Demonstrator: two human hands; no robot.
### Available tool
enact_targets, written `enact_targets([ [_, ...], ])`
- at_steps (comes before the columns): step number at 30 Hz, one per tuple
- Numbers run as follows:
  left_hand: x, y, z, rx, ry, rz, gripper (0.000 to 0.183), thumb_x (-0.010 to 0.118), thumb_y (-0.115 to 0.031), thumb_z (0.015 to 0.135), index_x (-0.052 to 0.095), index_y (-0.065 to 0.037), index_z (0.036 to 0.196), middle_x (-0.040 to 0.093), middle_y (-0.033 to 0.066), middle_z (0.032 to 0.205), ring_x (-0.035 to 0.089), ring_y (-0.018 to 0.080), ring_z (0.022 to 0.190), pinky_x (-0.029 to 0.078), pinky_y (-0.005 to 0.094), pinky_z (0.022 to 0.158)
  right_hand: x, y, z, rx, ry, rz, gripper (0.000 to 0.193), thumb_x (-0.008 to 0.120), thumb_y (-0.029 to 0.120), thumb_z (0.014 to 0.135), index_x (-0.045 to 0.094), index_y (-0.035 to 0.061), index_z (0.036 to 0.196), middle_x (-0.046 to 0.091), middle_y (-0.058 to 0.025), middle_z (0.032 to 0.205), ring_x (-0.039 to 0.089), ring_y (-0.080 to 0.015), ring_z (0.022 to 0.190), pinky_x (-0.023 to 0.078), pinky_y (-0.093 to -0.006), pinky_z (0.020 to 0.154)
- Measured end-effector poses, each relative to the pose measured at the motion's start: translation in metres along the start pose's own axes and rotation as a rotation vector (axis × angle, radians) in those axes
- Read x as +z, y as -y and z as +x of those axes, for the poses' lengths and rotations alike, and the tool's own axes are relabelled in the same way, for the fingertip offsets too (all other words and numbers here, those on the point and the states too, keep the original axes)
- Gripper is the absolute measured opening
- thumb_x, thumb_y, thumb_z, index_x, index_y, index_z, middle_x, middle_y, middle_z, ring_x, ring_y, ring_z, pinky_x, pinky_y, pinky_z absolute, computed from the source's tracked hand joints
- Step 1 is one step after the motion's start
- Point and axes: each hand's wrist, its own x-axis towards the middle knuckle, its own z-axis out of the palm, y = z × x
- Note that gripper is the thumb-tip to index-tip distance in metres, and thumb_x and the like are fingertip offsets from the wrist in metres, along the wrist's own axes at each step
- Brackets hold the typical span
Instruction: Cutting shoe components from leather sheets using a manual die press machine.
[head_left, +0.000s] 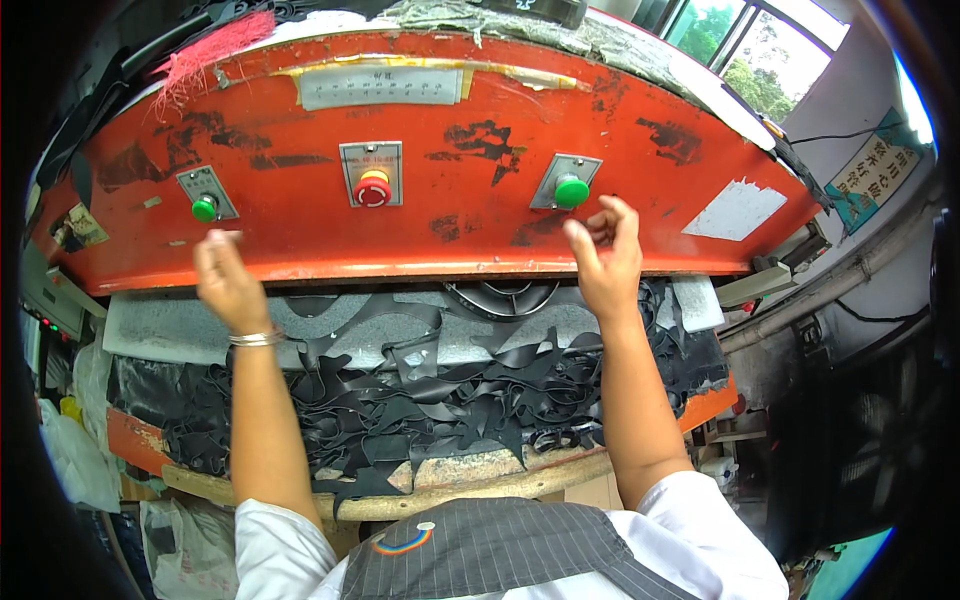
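My left hand (228, 283), with a silver bangle (257, 339) at the wrist, is raised in front of the red-orange machine panel (300, 235). It is just below the small green push button (204, 208), apart from it, fingers loosely bent and nothing visible in them. My right hand (608, 258) is raised just below and to the right of the larger green push button (571, 191). A gap shows between its thumb and curled fingers, and it holds nothing. Between the two green buttons sits a red emergency stop button (373, 188) on a metal plate.
Under the panel, a pale cutting board (160, 325) reaches across the machine bed. Tangled black offcuts (440, 400) heap along its near side, with a dark ring-shaped part (500, 300) behind them. Plastic bags (75, 455) hang at left; a black fan (875, 440) stands at right.
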Motion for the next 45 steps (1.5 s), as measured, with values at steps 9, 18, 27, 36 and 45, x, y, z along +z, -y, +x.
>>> enact_targets([
  [9, -0.09, -0.042, -0.032, 0.038, 0.539, 0.233, 0.034, 0.055, -0.019, 0.097, 0.047, -0.001, 0.07, 0.046, 0.0089, 0.065, 0.043, 0.0187, 0.06, 0.037, 0.0346, 0.059, -0.029, 0.041, -0.081, 0.131, 0.177, 0.136, 0.028, 0.075, 0.02, 0.085, 0.056, 0.0024, 0.095, 0.058, -0.0042, 0.075, 0.054, -0.0133, 0.066, 0.046, -0.0272, 0.061],
  [18, -0.144, -0.151, -0.28, -0.012, 1.204, 0.155, 0.015, 0.069, -0.021, 0.081, 0.072, -0.007, 0.085, 0.068, 0.0086, 0.084, 0.064, 0.0292, 0.082, 0.051, 0.0392, 0.075, -0.086, 0.094, -0.289, -0.251, 0.968, -0.127, 0.043, 0.072, 0.028, 0.073, 0.062, 0.002, 0.106, 0.061, -0.0111, 0.097, 0.059, -0.0298, 0.096, 0.05, -0.0383, 0.082],
  [27, -0.116, -0.155, -0.3, 0.072, 1.044, 0.354, 0.013, 0.071, -0.022, 0.073, 0.071, -0.01, 0.076, 0.064, 0.0067, 0.076, 0.06, 0.0286, 0.078, 0.044, 0.0402, 0.074, -0.075, 0.066, -0.281, -0.274, 0.868, -0.158, 0.012, 0.059, 0.01, 0.073, 0.06, 0.0046, 0.083, 0.059, -0.0092, 0.082, 0.059, -0.0267, 0.082, 0.052, -0.0358, 0.07],
  [36, -0.043, -0.17, -0.218, -0.102, 1.638, 0.481, 0.016, 0.072, -0.027, 0.075, 0.073, -0.011, 0.073, 0.07, 0.0054, 0.08, 0.062, 0.0255, 0.075, 0.04, 0.0371, 0.076, -0.031, -0.008, -0.103, -0.266, 1.122, 0.039, 0.064, 0.077, 0.034, 0.073, 0.056, 0.0074, 0.127, 0.06, -0.0198, 0.122, 0.054, -0.0379, 0.119, 0.04, -0.0479, 0.102],
  [45, 0.123, -0.077, -0.213, 0.172, 1.175, 0.498, 0.05, 0.067, -0.018, 0.082, 0.057, 0.0, 0.127, 0.053, 0.0189, 0.137, 0.047, 0.0369, 0.129, 0.035, 0.045, 0.107, 0.073, -0.106, -0.015, -0.25, 0.946, -0.183, 0.086, 0.077, 0.037, 0.062, 0.048, 0.014, 0.139, 0.041, -0.0294, 0.139, 0.037, -0.0442, 0.131, 0.024, -0.0539, 0.113],
])
